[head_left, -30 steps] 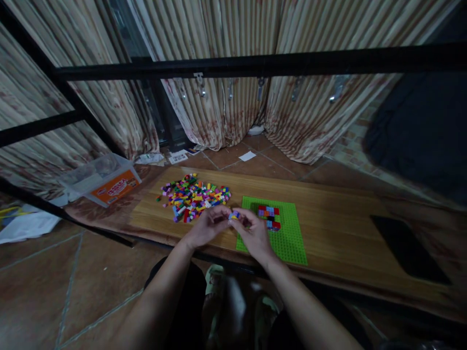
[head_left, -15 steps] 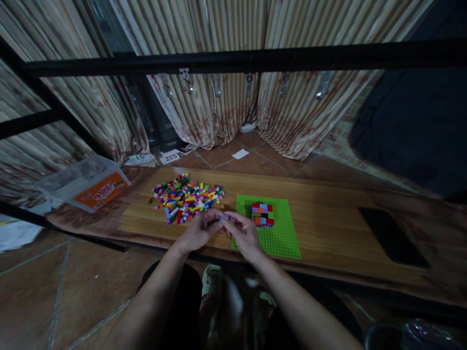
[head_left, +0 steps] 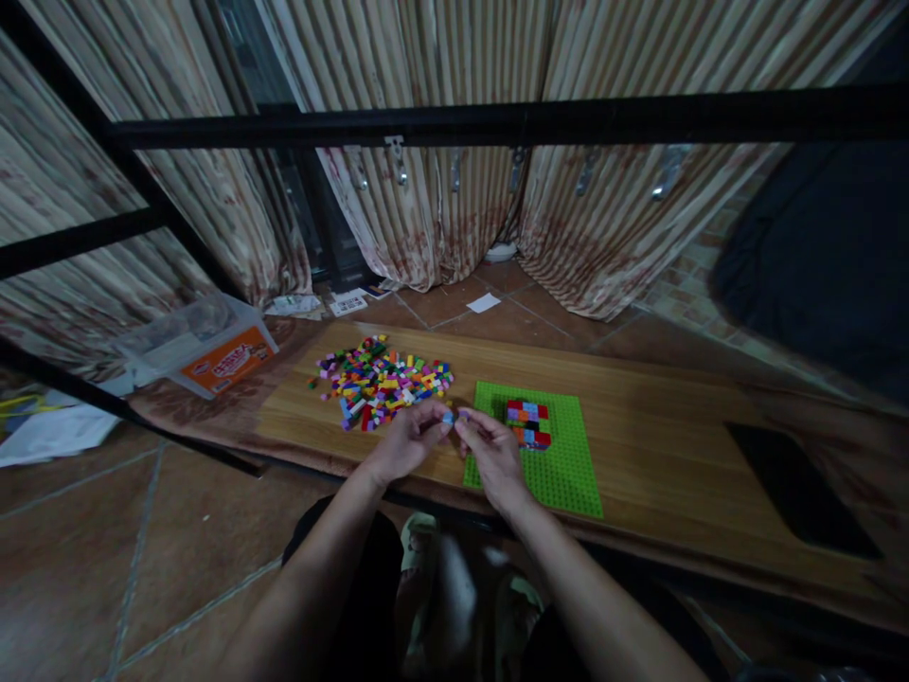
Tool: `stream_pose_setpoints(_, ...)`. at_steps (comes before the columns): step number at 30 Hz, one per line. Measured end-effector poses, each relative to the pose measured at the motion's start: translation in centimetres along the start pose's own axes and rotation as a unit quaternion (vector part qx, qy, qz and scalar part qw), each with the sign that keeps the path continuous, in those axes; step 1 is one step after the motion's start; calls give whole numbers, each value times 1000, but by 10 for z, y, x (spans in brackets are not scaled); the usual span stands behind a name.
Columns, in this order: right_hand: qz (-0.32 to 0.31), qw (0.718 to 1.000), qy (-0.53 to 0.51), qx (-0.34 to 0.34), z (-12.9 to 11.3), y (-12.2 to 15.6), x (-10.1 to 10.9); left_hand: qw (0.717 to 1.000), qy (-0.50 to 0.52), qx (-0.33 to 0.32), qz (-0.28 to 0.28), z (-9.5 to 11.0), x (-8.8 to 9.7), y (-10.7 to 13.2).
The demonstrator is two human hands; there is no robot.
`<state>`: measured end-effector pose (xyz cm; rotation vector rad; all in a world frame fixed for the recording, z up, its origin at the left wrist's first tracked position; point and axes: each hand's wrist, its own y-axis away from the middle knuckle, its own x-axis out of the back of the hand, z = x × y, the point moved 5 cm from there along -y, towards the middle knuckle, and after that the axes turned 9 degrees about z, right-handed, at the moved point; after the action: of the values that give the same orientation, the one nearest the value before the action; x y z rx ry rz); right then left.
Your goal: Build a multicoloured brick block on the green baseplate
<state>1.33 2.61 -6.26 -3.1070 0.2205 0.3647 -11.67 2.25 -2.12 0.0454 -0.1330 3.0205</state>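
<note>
My left hand [head_left: 406, 440] and my right hand [head_left: 491, 452] meet over the near edge of a wooden board [head_left: 660, 431]. Both pinch small bricks [head_left: 453, 416] between fingertips, bluish and purple, held together just left of a green baseplate [head_left: 561, 464]. A small multicoloured block of bricks [head_left: 527, 422] stands on the baseplate, right of my right hand. A heap of loose coloured bricks [head_left: 380, 381] lies on the board beyond my left hand.
A clear plastic tub with an orange label [head_left: 203, 349] sits at the board's left end. A dark flat slab [head_left: 799, 488] lies on the right. A black metal frame bar [head_left: 497, 123] crosses above, with curtains [head_left: 440, 218] behind. Tiled floor lies below.
My two hands stayed together at the baseplate's left edge, fingers working the small bricks. The camera view shifted slightly; the heap and built block did not move.
</note>
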Motion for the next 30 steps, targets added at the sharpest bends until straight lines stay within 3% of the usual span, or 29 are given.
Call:
stream_pose_setpoints(3, 4, 977, 189, 94, -1, -3, 4, 999, 16, 13, 49, -3, 15, -4)
stream_pose_setpoints(6, -45, 908, 376, 179, -3, 1, -2, 998, 29, 27, 49, -6, 19, -5)
stream_pose_setpoints(9, -82, 854, 476, 195, -4, 4, -9, 998, 32, 25, 42, -10, 16, -5)
stream_pose_setpoints(13, -112, 821, 531, 179, -4, 1, -11, 997, 45, 19, 56, -13, 12, -8)
stream_pose_setpoints(19, -116, 842, 489, 195, -12, -1, -8, 995, 41, 17, 86, -8, 9, -10)
stream_pose_setpoints(23, -77, 861, 450, 222, -28, 3, 1, 997, 41, 7, 72, -5, -6, -10)
stream_pose_setpoints(30, -22, 938, 287, 195, -49, 1, 37, 997, 46, -51, 47, -5, -39, -15)
